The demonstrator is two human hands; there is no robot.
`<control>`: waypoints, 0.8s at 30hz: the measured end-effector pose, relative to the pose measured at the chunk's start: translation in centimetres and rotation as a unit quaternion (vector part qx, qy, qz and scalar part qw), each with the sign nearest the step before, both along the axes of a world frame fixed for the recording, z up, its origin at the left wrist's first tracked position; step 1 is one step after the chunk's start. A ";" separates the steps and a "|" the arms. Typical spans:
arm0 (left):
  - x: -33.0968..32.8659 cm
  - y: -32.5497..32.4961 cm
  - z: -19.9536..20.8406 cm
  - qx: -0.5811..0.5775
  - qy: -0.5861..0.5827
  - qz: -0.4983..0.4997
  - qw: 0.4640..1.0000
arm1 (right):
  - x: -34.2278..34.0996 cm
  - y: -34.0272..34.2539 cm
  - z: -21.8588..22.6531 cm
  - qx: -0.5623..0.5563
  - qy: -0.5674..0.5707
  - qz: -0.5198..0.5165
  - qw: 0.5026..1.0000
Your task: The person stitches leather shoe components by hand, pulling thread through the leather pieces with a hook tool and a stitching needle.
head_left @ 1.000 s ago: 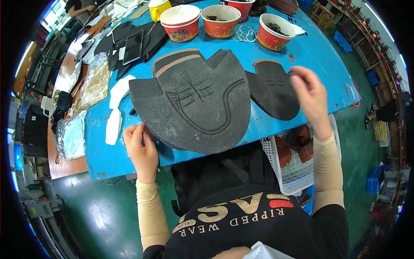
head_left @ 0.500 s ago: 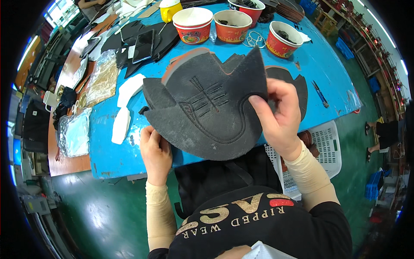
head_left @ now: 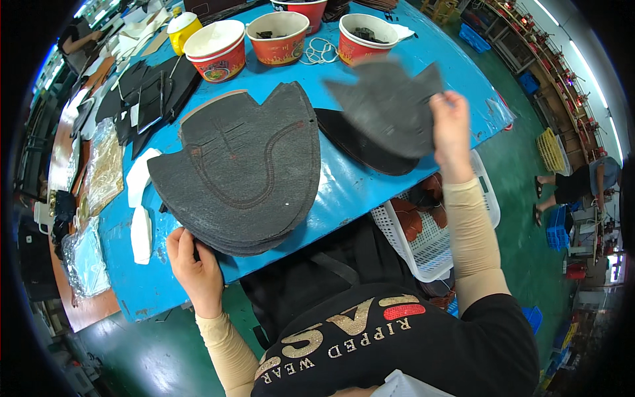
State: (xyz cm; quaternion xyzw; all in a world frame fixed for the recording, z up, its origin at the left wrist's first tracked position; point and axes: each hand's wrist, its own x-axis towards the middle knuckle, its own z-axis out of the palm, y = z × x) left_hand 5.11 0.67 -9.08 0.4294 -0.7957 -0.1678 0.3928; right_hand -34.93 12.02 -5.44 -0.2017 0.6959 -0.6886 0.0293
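My right hand is closed on the edge of a black shoe-upper piece, smeared by motion, over the right part of the table. Below it, partly covered, lies a low pile of dark pieces. In front of me sits a thick stack of black shoe-upper pieces with a curved seam and slits on the top one. At the table's front edge, beside the stack's lower left, my left hand has its fingers curled. Something dark shows between thumb and fingers, too small to name.
Red paper tubs with black bits stand along the back of the blue table, beside a yellow container and white string. White pieces and plastic bags lie left. A white basket stands below the right edge.
My right hand has carried a black piece up and right, away from the stack, which now shows its top piece. The view has shifted; my left hand remains by the front edge.
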 end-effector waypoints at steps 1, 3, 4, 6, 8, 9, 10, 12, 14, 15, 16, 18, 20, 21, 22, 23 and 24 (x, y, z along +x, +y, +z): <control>-0.1 -0.1 0.0 0.001 0.002 -0.005 1.000 | -0.4 0.4 -2.1 0.085 0.063 0.003 0.994; 0.2 -0.1 0.0 -0.013 -0.013 0.000 1.000 | 0.3 0.1 -4.1 0.048 0.017 0.036 0.998; 0.3 -0.1 0.1 -0.014 -0.016 0.001 1.000 | 0.2 -0.1 -4.4 0.047 0.015 0.038 0.998; 0.3 0.0 0.0 -0.002 -0.008 0.001 1.000 | 0.5 -0.3 -4.3 0.096 0.138 -0.001 0.986; 0.4 0.1 -0.1 -0.004 -0.011 0.004 1.000 | 1.0 -0.1 -3.7 0.110 0.119 -0.011 0.987; 0.4 0.1 -0.2 -0.006 -0.012 0.008 1.000 | 1.3 0.1 -3.5 0.123 0.102 -0.021 0.987; 0.4 0.3 -0.2 -0.006 -0.012 0.011 1.000 | 1.2 0.2 -3.5 0.123 0.102 -0.018 0.987; 0.4 0.2 -0.2 -0.009 -0.019 0.001 1.000 | 1.1 0.5 -3.7 0.223 0.325 -0.027 0.919; 0.2 0.1 -0.3 -0.008 -0.021 0.003 1.000 | 1.3 0.7 -3.4 0.245 0.400 -0.059 0.881; 0.0 0.0 -0.4 -0.007 -0.021 0.004 1.000 | 1.5 0.8 -3.1 0.264 0.472 -0.091 0.836; -0.3 0.0 -0.5 -0.005 -0.021 0.001 1.000 | 1.9 1.1 -2.6 0.267 0.471 -0.091 0.836; 0.1 0.2 0.0 -0.018 -0.031 0.009 0.999 | 3.9 1.1 -1.2 0.238 0.508 -0.018 0.828; 0.7 0.2 0.3 -0.026 -0.041 0.014 0.999 | 5.5 0.6 -0.4 0.187 0.504 0.094 0.838; 0.7 0.1 0.2 -0.029 -0.048 0.012 0.998 | 6.4 0.4 -0.2 0.140 0.495 0.200 0.834; 0.8 0.1 0.1 -0.028 -0.049 0.018 0.998 | 7.7 0.3 -0.2 0.114 0.515 0.220 0.820; 0.4 -0.1 -0.3 -0.033 -0.018 0.026 0.999 | 8.9 0.4 -0.5 0.088 0.535 0.239 0.806; 0.1 -0.2 -0.7 -0.039 0.014 0.037 0.998 | 10.1 0.6 -1.2 0.067 0.516 0.292 0.803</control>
